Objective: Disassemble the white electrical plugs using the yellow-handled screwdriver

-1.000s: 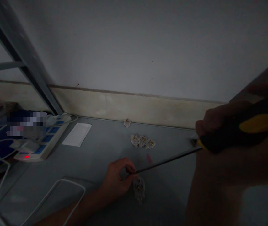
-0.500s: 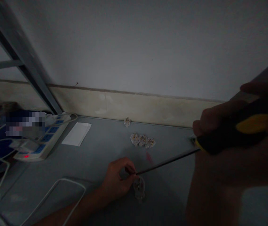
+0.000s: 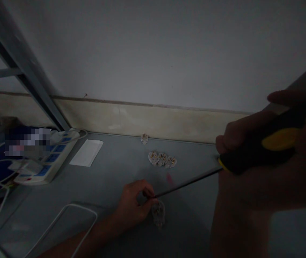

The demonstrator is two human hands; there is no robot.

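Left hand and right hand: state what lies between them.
The head view shows the screwdriver shaft there, with the gray tabletop and its pink mark behind.

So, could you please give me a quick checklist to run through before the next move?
1. Screwdriver gripped in the right hand: ok.
2. Left hand at the screwdriver's tip: ok.
3. Anything pinched in the left fingers: cannot tell, too dark.
4. Clear piece right by the left fingers: ok.
5. White cable away from the left forearm: not ok, it crosses it in this view.
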